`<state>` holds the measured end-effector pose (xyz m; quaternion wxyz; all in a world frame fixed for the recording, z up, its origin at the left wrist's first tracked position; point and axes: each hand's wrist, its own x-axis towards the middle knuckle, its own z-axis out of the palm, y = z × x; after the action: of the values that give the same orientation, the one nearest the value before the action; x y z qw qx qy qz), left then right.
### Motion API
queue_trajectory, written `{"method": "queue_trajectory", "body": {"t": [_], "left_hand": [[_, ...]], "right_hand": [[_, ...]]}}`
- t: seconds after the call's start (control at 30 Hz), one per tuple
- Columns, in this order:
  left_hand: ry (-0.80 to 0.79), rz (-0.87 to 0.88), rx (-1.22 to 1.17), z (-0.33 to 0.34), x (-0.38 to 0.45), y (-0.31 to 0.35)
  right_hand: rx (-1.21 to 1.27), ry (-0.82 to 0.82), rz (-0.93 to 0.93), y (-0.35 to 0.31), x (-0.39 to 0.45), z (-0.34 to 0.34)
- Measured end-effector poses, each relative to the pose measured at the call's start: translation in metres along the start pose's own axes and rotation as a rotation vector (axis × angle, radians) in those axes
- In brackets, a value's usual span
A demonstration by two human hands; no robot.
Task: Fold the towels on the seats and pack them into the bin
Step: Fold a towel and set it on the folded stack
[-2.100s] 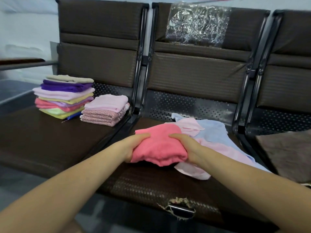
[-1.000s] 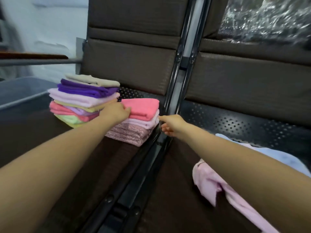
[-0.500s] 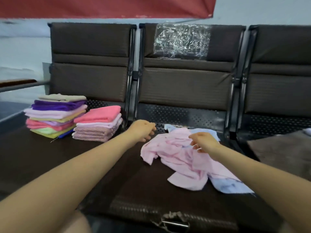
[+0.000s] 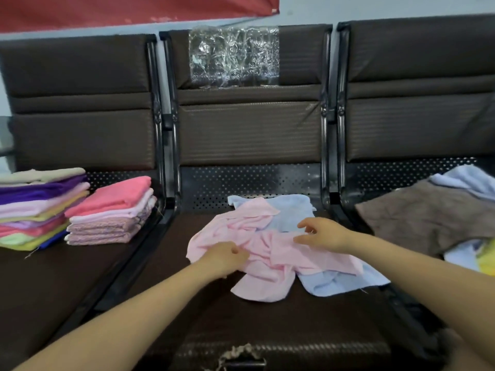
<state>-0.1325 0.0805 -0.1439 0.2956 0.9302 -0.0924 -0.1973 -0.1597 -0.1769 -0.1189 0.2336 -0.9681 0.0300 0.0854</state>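
Both hands have come down onto the crumpled pale pink towel (image 4: 270, 253) on the middle seat (image 4: 281, 330) since half a second ago. At far left stands a multicoloured folded stack (image 4: 37, 207); beside it, a smaller stack topped by the coral towel (image 4: 115, 195). The left hand (image 4: 225, 258) pinches the pink towel's left part, fingers curled. The right hand (image 4: 324, 234) hovers just above it, fingers spread and relaxed. A light blue towel (image 4: 340, 279) lies beneath. A brown towel (image 4: 428, 215) covers the right seat.

Yellow cloth (image 4: 488, 259) cut off right.
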Motion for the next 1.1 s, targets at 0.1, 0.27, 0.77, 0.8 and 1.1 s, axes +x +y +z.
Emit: {"method": "queue_trajectory", "body": {"t": [0.1,0.27,0.77,0.8,1.1], "left_hand": [[0.197,0.001,0.062,0.025,0.005,-0.004],[0.324,0.066,0.094,0.039,-0.001,-0.003],[0.423,0.185,-0.741,-0.05,-0.017,0.002],[0.455,0.185,-0.756,-0.054,-0.021,-0.003],[0.164,-0.193,-0.667,-0.042,-0.035,-0.043]], "right_hand": [[0.022,-0.029,-0.02,0.0,0.015,0.005],[0.268,-0.039,-0.03,-0.002,0.021,-0.001],[1.135,0.088,0.006,-0.03,0.009,-0.022],[1.107,0.085,0.01,-0.039,0.009,-0.016],[0.259,-0.376,-0.182,-0.079,-0.027,0.018]]}}
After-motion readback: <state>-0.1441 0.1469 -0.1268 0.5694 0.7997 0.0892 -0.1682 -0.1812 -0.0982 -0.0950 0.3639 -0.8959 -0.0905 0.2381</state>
